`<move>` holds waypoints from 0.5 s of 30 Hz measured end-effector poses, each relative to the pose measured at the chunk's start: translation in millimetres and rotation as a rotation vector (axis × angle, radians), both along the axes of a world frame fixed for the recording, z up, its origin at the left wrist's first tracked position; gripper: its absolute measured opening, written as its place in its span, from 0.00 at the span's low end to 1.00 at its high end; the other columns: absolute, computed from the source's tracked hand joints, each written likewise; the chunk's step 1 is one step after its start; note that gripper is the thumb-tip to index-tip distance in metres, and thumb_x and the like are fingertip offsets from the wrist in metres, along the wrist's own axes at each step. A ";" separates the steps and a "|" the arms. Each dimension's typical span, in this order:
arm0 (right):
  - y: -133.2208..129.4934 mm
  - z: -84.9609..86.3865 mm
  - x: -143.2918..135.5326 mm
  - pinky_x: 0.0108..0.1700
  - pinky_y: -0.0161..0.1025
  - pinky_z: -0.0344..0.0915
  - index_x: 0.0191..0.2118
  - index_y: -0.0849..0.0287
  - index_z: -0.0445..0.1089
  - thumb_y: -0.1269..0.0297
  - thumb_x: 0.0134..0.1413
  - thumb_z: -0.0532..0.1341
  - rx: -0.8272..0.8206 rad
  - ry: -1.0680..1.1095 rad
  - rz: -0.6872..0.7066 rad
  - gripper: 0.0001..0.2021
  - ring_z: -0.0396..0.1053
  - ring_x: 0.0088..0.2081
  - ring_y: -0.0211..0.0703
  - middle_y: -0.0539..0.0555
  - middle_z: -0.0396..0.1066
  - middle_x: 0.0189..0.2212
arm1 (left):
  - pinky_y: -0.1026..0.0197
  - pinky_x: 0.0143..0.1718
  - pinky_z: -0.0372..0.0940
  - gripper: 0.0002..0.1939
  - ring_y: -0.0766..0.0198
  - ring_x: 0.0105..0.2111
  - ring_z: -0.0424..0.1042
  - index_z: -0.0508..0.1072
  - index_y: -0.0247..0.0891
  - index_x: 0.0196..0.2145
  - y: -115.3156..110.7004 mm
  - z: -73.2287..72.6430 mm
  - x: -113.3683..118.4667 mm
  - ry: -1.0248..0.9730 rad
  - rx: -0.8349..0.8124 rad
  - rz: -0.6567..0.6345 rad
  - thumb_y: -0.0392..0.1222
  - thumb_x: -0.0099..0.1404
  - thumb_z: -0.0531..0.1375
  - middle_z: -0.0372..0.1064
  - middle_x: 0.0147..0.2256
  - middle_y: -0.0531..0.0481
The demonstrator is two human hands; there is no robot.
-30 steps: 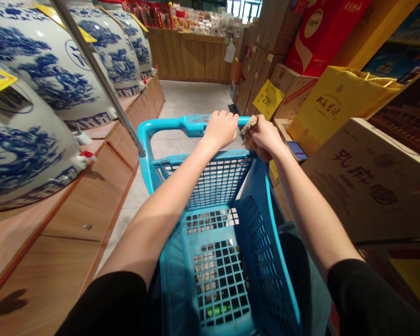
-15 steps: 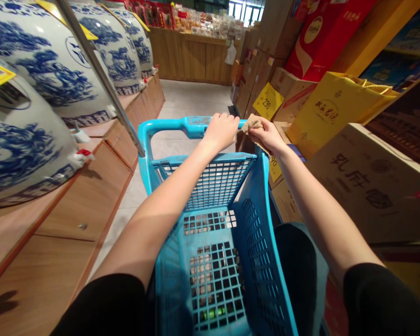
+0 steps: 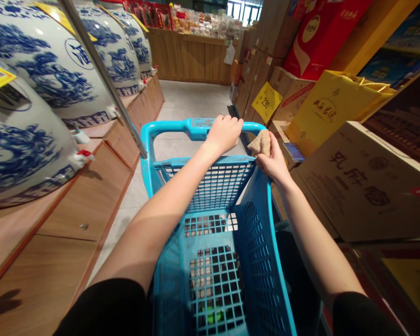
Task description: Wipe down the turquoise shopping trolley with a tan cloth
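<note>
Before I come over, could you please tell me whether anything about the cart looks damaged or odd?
The blue cart has a scuffed patch on its handle, which looks like wear. Something green shows through the floor grid, seemingly beneath it: an odd spot, though I cannot tell what it is.

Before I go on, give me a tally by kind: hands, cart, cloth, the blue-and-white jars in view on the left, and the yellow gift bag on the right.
Left hand and right hand: 2
Blue cart: 1
Tan cloth: 1
Blue-and-white jars: 4
Yellow gift bag: 1
Total: 9
</note>
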State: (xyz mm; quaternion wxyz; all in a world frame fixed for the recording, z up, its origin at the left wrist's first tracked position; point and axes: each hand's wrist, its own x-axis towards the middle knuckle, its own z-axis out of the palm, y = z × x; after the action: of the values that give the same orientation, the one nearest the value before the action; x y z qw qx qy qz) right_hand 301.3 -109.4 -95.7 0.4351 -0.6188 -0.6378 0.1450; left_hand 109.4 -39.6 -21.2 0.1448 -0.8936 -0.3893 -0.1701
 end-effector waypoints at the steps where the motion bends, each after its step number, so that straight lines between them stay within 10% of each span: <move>1: -2.6 0.6 -0.9 0.65 0.65 0.70 0.79 0.51 0.43 0.58 0.52 0.62 -0.005 -0.004 -0.011 0.50 0.63 0.73 0.64 0.63 0.59 0.75 | 0.45 0.54 0.63 0.24 0.41 0.56 0.75 0.72 0.25 0.62 -1.0 0.5 0.2 0.006 -0.007 0.003 0.30 0.74 0.50 0.78 0.54 0.28; 9: 31.3 43.9 -5.3 0.62 0.75 0.68 0.76 0.63 0.54 0.59 0.55 0.63 -0.107 -0.335 -0.125 0.44 0.71 0.62 0.79 0.74 0.74 0.62 | 0.45 0.54 0.62 0.22 0.41 0.57 0.74 0.74 0.25 0.60 -0.9 2.9 0.8 0.016 -0.025 0.018 0.30 0.73 0.51 0.78 0.54 0.29; 15: 76.7 76.5 -1.0 0.57 0.65 0.74 0.49 0.56 0.78 0.60 0.48 0.69 -0.164 -0.572 -0.010 0.20 0.76 0.53 0.72 0.65 0.82 0.49 | 0.44 0.54 0.61 0.24 0.40 0.57 0.73 0.73 0.24 0.61 0.0 4.9 0.4 0.024 -0.039 0.021 0.29 0.72 0.50 0.77 0.54 0.27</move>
State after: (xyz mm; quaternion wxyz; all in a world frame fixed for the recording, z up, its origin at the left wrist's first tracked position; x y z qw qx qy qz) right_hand 300.3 -32.7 -19.2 0.1870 -0.6707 -0.7176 0.0139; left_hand 109.9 -39.5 -16.3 0.1337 -0.8942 -0.4000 -0.1501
